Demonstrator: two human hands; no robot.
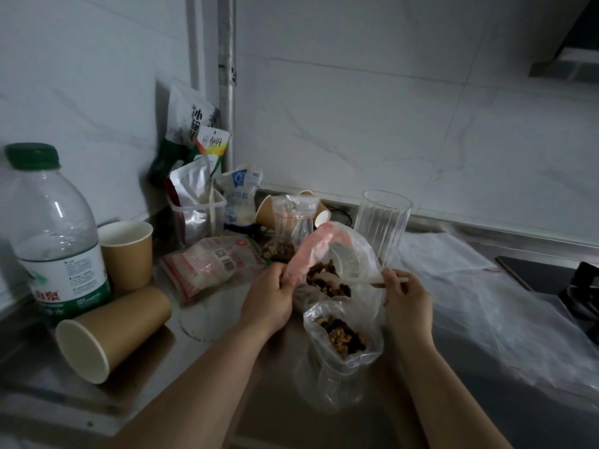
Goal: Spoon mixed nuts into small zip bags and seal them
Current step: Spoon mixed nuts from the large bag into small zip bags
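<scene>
Left hand [270,294] on bag rim [311,251] (pinched) — right hand [405,291] round spoon [379,280].

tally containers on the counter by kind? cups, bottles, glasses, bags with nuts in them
Brown paper cups: 4, upright, on its side in front, two on their sides at the back
Water bottle: 1
Clear glass: 1
Clear bags with nuts: 3
Total: 9
</scene>
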